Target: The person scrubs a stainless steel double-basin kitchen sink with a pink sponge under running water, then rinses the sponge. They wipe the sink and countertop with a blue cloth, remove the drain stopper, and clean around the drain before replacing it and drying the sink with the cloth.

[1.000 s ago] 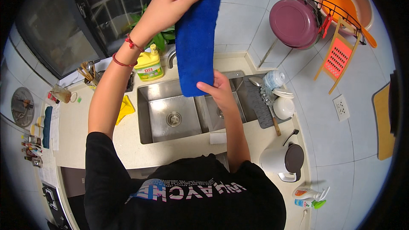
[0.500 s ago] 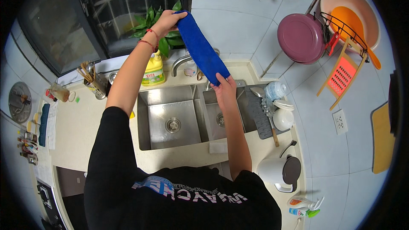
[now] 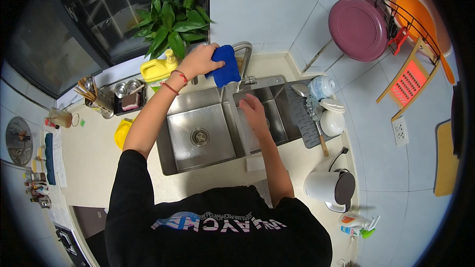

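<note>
Pale tiles and a dark window frame the counter [image 3: 99, 143] you stand at, with a double steel sink [image 3: 198, 133] sunk into it and a leafy green plant [image 3: 170, 24] on the sill behind. Your left hand [image 3: 200, 61] is raised to the back of the sink, fingers curled tight around a bunched blue cloth [image 3: 226, 65], which sits pressed close against the curved steel faucet [image 3: 243, 59]; whether the cloth truly touches the spout cannot be told from this angle. To do this well, keep the cloth gathered in a firm wad so no loose corner trails, and keep your wrist clear of the yellow soap bottle [image 3: 157, 69] standing just beside your forearm. Your right hand [image 3: 253, 110] hangs low over the right basin, fingers loosely spread and holding nothing, near the divider between the two basins; it looks free to steady you against the rim if you lean further. On your right a grey draining mat [image 3: 299, 118] carries a white bowl [image 3: 332, 122] and other dishes, and a white kettle [image 3: 329, 188] stands near the counter's front edge, well apart from both hands.
</note>
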Motion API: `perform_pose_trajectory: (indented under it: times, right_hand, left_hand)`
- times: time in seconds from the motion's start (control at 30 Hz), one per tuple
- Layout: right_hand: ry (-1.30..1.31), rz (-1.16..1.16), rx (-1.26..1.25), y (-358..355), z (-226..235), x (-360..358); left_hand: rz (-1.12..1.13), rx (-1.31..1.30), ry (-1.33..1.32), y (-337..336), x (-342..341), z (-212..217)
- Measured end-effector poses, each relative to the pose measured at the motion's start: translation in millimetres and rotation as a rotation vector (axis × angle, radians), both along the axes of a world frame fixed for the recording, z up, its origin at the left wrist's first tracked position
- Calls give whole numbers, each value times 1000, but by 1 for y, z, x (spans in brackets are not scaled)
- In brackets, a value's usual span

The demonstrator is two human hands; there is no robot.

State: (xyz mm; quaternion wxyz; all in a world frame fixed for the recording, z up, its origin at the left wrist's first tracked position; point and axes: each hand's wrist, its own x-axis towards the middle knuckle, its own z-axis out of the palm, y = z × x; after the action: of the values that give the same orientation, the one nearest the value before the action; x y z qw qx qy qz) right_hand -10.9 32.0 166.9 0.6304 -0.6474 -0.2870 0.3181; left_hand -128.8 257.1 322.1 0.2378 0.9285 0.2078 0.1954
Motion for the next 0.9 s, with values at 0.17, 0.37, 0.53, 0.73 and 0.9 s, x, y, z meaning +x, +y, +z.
perform_pose_trajectory:
  times: [0.17, 0.37, 0.53, 0.73, 0.9]
  right_hand:
    - [385, 160, 25, -44, -19, -36]
    - [413, 289, -290, -79, -43, -82]
    - [79, 262, 57, -50, -45, -50]
    - [-43, 147, 246, -3, 69, -1]
    - [191, 155, 142, -43, 33, -16]
  left_hand:
    - [48, -6, 89, 3, 12, -6]
    - [63, 102, 131, -2, 41, -2]
    - [58, 206, 132, -7, 39, -3]
    - [9, -6, 170, -3, -22, -7]
    - [50, -95, 81, -21, -42, 2]
